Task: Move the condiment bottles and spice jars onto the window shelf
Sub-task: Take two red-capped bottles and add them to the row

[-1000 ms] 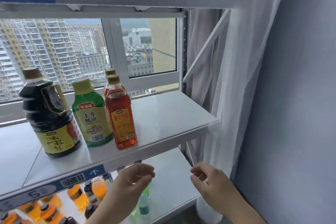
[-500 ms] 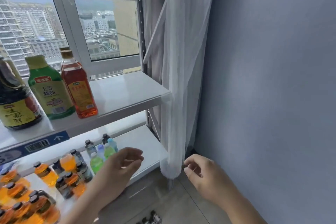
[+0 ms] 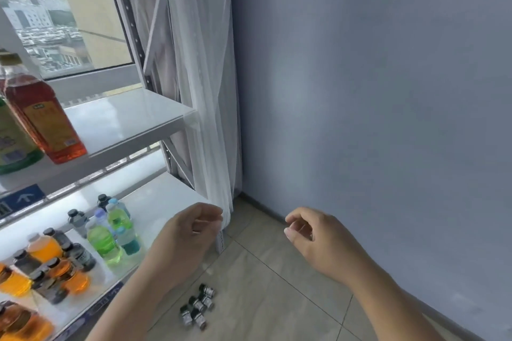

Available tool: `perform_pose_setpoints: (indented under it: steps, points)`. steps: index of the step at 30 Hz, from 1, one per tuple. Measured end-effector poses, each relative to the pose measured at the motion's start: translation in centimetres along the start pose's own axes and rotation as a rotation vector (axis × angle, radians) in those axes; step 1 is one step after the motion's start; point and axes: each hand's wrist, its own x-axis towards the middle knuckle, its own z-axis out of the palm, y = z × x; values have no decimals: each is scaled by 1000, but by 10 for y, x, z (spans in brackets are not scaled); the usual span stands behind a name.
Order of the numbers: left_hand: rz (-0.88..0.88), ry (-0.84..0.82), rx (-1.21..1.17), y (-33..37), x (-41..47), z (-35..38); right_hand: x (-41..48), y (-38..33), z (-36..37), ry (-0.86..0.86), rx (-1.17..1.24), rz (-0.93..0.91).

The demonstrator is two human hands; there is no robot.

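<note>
A red-orange condiment bottle (image 3: 41,116) and a green bottle (image 3: 11,144), cut off by the left edge, stand on the white window shelf (image 3: 130,116). Several small dark spice jars (image 3: 198,306) sit in a cluster on the tiled floor below my hands. My left hand (image 3: 188,238) hovers in front of the lower shelf's right end, fingers loosely curled and holding nothing. My right hand (image 3: 318,238) hangs over the floor near the wall, fingers apart and also bare.
The lower shelf (image 3: 166,202) carries several small drink bottles, orange (image 3: 44,249) and green (image 3: 105,241). A sheer white curtain (image 3: 205,91) hangs past the rack's right post. A grey-blue wall (image 3: 374,91) fills the right side. Beige floor tiles (image 3: 277,299) lie underneath.
The view has swung right and down, pushing the shelf bottles to the left edge. The floor and the cluster of small jars have come into sight. Both hands stay low with nothing in them.
</note>
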Motion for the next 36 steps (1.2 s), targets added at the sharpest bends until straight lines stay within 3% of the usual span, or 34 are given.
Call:
perform_pose_setpoints:
  steps: [11, 24, 31, 36]
  points:
    - [126, -56, 12, 93, -57, 58, -91, 55, -83, 148, 39, 20]
    - [158, -37, -67, 203, -157, 178, -201, 171, -196, 178, 77, 28]
    - [236, -114, 73, 231, -193, 199, -254, 186, -214, 254, 85, 63]
    - [427, -145, 421, 235, -208, 210, -290, 187, -214, 236, -33, 99]
